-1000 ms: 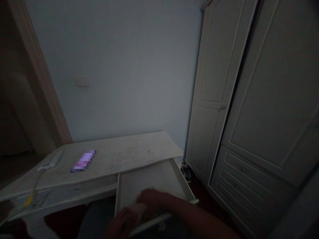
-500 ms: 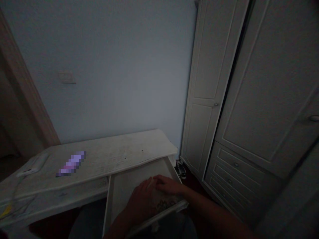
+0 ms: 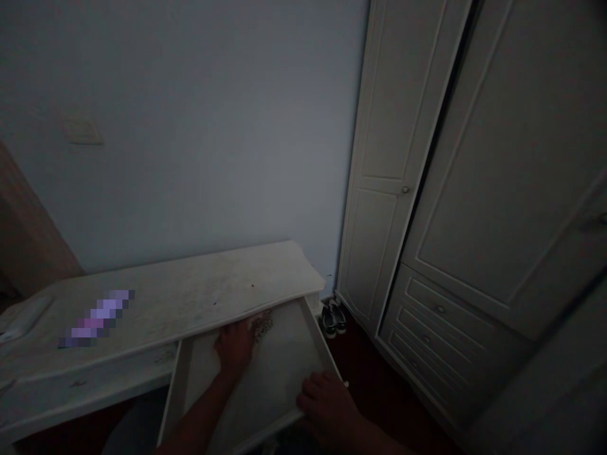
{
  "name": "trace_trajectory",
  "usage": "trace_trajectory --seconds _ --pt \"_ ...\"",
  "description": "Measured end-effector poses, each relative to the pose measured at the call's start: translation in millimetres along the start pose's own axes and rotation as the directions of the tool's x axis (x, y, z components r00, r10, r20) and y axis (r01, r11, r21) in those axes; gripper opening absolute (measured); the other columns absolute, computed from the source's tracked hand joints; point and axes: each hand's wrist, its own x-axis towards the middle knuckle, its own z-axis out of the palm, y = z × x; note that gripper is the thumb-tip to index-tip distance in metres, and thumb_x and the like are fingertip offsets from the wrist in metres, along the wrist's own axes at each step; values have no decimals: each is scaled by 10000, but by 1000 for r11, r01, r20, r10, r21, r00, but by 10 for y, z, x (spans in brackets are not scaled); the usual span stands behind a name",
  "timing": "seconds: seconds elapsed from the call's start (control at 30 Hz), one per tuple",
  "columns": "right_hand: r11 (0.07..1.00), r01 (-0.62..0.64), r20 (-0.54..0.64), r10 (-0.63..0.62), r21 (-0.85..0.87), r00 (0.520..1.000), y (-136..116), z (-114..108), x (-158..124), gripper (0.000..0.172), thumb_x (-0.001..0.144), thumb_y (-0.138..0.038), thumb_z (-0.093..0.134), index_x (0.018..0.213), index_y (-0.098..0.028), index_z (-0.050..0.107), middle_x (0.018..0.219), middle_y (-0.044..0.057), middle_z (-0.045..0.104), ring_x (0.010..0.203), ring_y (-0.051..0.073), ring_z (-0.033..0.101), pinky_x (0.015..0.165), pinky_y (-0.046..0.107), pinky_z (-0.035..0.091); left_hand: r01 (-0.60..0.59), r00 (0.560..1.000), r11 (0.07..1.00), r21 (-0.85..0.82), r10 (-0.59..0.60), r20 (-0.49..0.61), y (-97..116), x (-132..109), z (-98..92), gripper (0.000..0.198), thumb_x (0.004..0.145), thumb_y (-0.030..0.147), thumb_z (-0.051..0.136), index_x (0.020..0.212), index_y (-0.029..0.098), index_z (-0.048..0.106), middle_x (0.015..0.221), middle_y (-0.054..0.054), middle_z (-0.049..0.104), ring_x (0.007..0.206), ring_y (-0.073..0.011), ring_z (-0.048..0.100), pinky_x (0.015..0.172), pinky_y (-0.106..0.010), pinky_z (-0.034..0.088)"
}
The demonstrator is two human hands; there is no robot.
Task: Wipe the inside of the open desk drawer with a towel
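Observation:
A white drawer [image 3: 284, 354] is pulled out of the white desk [image 3: 208, 278]. My left hand [image 3: 234, 346] reaches into its back left part, just below the desk top's edge. It is closed on a small patterned cloth [image 3: 263, 325], which shows beside the fingers; the fingertips are partly hidden. At the drawer's front right corner, my right hand [image 3: 327, 401] has its fingers curled over the rim, gripping the drawer.
A blurred-out purple item [image 3: 97, 319] lies on the desk, with a white object [image 3: 23, 319] farther left. Dark shoes [image 3: 333, 318] stand on the red floor between the desk and the white wardrobe [image 3: 379, 246]. A switch plate [image 3: 83, 131] is on the wall.
My hands were together over the cloth near the drawer's front. My left hand has moved to the back with the cloth, my right hand to the front right corner. The view has shifted right.

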Motion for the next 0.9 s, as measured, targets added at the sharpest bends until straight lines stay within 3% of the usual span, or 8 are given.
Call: trace_trajectory --seconds 0.13,0.23,0.33,0.5,0.57,0.67,0.77,0.9 --pt "999 18 20 -19 32 1000 -6 -5 76 350 930 -556 718 1077 -262 598 1044 28 699 938 249 592 785 374 441 -12 1000 1000 -9 12 -4 475 -72 6 506 1095 370 299 1469 209 600 1343 -228 657 1247 -459 578 892 -579 525" --pt "999 23 24 -24 38 999 0 15 75 372 927 -587 702 1089 -267 608 1061 31 704 953 258 594 789 382 445 -243 969 968 -66 245 24 921 -157 25 536 1077 456 382 1570 287 508 1542 -178 562 1342 -434 513 965 -581 504" --pt "999 20 13 -21 38 1000 -2 42 64 341 932 -563 700 1082 -270 612 1042 29 702 950 257 593 802 384 454 -447 886 888 -106 456 88 1058 -196 32 622 995 506 551 1564 257 519 1650 -164 468 1415 -441 447 1061 -616 448" --pt "995 -30 61 25 92 998 -32 -44 50 309 941 -509 698 1114 -263 626 1118 41 706 1025 268 598 868 392 459 -698 649 691 -189 721 242 590 -260 -33 752 844 479 743 1555 451 502 1655 -41 491 1472 -416 423 1144 -631 396" --pt "991 -47 81 37 124 996 -44 -108 43 326 953 -483 690 1187 -265 629 1202 48 702 1101 279 592 917 401 453 -747 551 624 -229 774 311 363 -352 -85 708 835 465 747 1508 516 533 1625 -3 525 1466 -407 443 1143 -639 408" --pt "987 -73 104 58 143 993 -61 -183 36 356 969 -453 682 1270 -273 618 1254 54 690 1140 283 583 950 411 443 -769 443 580 -267 786 432 31 -502 -198 611 805 392 753 1400 481 644 1551 -18 589 1416 -410 504 1107 -632 465" --pt "989 -94 129 79 113 989 -78 -208 42 321 978 -449 684 1231 -259 630 1214 66 689 1119 290 587 945 426 443 -750 439 614 -247 741 509 -355 -585 -335 611 717 249 768 1297 433 716 1472 -47 633 1330 -395 587 1009 -564 558" --pt "993 -98 133 88 69 987 -91 -194 63 291 977 -458 683 1158 -236 635 1187 77 688 1093 298 593 925 439 454 -674 580 726 -141 637 507 -813 -580 -426 709 725 114 681 1371 406 658 1521 -70 581 1353 -378 579 993 -551 574"
